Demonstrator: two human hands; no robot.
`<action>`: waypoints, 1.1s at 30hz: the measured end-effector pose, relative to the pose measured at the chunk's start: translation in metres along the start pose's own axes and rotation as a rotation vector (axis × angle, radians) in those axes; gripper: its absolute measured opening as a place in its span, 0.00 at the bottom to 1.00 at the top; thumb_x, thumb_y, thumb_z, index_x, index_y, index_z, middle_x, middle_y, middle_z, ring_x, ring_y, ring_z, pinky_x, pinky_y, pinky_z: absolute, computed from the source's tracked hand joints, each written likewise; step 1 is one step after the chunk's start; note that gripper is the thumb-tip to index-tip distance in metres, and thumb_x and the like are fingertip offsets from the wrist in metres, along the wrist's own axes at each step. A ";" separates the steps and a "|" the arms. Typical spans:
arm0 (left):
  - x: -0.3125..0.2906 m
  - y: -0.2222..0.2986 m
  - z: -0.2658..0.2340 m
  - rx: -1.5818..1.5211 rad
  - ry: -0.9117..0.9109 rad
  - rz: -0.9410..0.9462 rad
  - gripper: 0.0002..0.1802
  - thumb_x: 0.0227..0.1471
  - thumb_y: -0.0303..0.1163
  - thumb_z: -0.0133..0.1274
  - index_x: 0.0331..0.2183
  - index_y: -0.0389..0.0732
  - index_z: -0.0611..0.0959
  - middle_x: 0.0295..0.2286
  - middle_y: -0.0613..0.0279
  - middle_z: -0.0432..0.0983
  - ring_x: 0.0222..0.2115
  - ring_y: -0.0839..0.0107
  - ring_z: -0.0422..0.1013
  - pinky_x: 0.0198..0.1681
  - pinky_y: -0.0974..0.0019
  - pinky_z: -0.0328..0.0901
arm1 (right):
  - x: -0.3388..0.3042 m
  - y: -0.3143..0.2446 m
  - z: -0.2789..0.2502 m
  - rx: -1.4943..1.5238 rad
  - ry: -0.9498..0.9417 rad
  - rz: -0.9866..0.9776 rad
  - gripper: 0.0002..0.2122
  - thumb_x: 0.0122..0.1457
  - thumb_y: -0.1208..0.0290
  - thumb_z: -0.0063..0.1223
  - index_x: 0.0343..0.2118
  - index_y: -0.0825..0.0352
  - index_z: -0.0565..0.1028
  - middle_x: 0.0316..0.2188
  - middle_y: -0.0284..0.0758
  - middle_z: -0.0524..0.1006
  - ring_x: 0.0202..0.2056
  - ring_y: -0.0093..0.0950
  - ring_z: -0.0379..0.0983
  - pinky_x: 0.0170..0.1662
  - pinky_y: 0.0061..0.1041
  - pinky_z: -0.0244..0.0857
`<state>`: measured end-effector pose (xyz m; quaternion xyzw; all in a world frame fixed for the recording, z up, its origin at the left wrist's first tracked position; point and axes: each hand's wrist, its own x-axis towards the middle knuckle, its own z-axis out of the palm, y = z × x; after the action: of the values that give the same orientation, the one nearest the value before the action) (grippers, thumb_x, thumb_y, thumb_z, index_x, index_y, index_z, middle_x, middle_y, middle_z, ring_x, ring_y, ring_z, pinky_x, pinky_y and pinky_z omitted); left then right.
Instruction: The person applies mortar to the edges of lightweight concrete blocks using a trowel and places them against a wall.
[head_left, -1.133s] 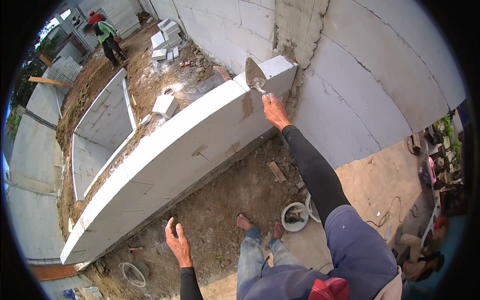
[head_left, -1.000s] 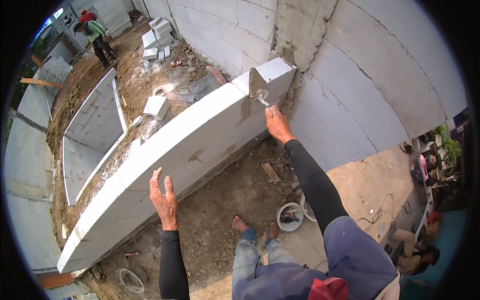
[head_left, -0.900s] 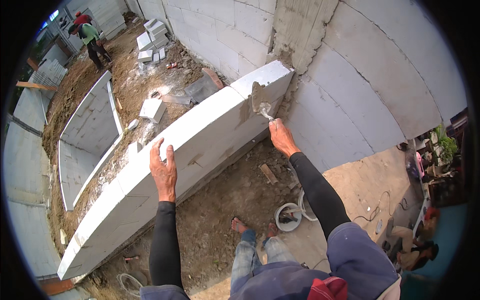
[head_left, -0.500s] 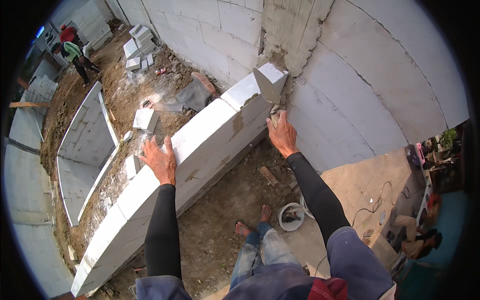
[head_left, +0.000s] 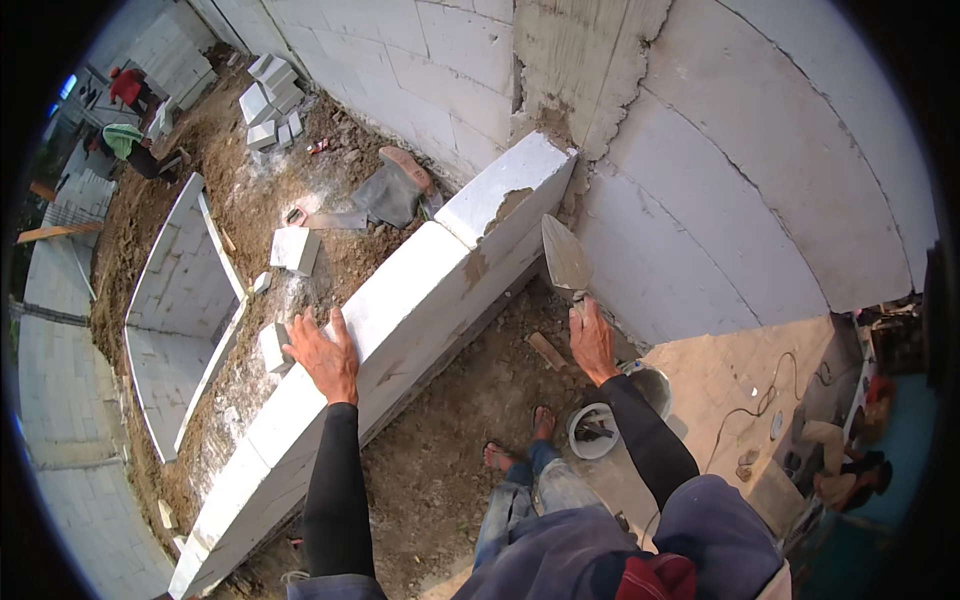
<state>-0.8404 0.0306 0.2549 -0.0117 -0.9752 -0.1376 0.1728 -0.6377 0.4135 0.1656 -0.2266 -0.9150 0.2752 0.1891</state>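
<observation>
A low wall of white blocks (head_left: pixel 385 300) runs from the lower left up to a concrete column (head_left: pixel 575 70). On its top rests my left hand (head_left: pixel 322 355), fingers spread, holding nothing. My right hand (head_left: pixel 592 345) is closed round the handle of a pointed trowel (head_left: pixel 567 255), held to the right of the wall and apart from it, blade pointing up. A patch of wet mortar (head_left: pixel 508 208) lies on the wall's top edge near the column, and a smear runs down the side face below.
Below my right arm stand a white bucket (head_left: pixel 593 432) with tools inside and another bucket (head_left: pixel 650 388). Beyond the wall are a loose block (head_left: pixel 295 250), a grey sack (head_left: pixel 390 193) and stacked blocks (head_left: pixel 270 90). Two people work at the far left; more sit at the right edge.
My right hand has drawn the trowel away from the wall's top, down and to the right. My left hand stays on the wall. At far left, a person in green has bent lower.
</observation>
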 end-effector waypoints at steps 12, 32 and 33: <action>0.001 0.007 0.006 -0.022 -0.037 -0.001 0.37 0.63 0.60 0.40 0.55 0.35 0.74 0.57 0.41 0.66 0.63 0.44 0.55 0.69 0.41 0.38 | 0.143 0.037 -0.069 -0.128 -0.156 -0.257 0.19 0.65 0.57 0.48 0.55 0.62 0.71 0.42 0.44 0.79 0.40 0.49 0.76 0.41 0.45 0.71; 0.003 0.012 -0.006 -0.031 -0.094 0.001 0.33 0.65 0.56 0.41 0.54 0.35 0.74 0.51 0.45 0.70 0.59 0.48 0.61 0.68 0.39 0.39 | -0.027 -0.065 -0.039 0.813 -0.549 0.359 0.22 0.65 0.60 0.52 0.56 0.65 0.63 0.34 0.37 0.73 0.29 0.26 0.72 0.35 0.30 0.70; 0.002 0.013 -0.005 -0.030 -0.089 0.003 0.32 0.65 0.55 0.41 0.53 0.35 0.74 0.50 0.45 0.70 0.58 0.49 0.62 0.68 0.39 0.39 | -0.045 -0.065 -0.034 0.888 -0.460 0.378 0.23 0.65 0.62 0.53 0.57 0.67 0.61 0.32 0.35 0.72 0.27 0.22 0.71 0.31 0.27 0.69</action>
<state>-0.8399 0.0412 0.2638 -0.0218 -0.9798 -0.1511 0.1295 -0.6050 0.3560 0.2202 -0.2195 -0.6714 0.7078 0.0086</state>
